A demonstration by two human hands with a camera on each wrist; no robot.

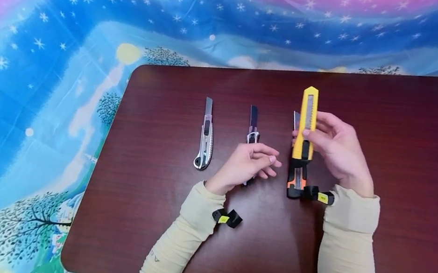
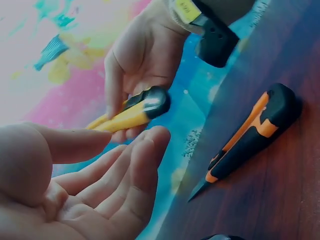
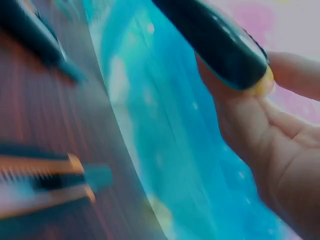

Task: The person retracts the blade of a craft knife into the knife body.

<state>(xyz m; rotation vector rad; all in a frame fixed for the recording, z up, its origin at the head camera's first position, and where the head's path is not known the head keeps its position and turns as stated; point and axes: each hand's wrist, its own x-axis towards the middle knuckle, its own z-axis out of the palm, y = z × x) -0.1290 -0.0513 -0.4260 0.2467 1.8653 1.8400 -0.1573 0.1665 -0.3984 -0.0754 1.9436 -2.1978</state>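
Observation:
My right hand (image 1: 342, 148) pinches a yellow box cutter (image 1: 307, 121) between thumb and fingers, raised above the table; no blade protrudes from its tip. In the right wrist view its dark end (image 3: 220, 45) juts from the fingers. Beneath it, an orange and black box cutter (image 1: 295, 185) lies with its blade out, partly hidden. My left hand (image 1: 244, 166) hovers with loosely bent fingers and holds nothing. Below that hand is a box cutter with a dark blade (image 1: 253, 118), its handle mostly covered. Further left lies a silver box cutter (image 1: 205, 137), blade extended.
All three lying cutters point toward the far edge of the dark wooden table (image 1: 138, 219). A blue and pink patterned cloth (image 1: 93, 9) hangs behind the table and runs along its left side. Each wrist wears a small black camera (image 1: 228, 218).

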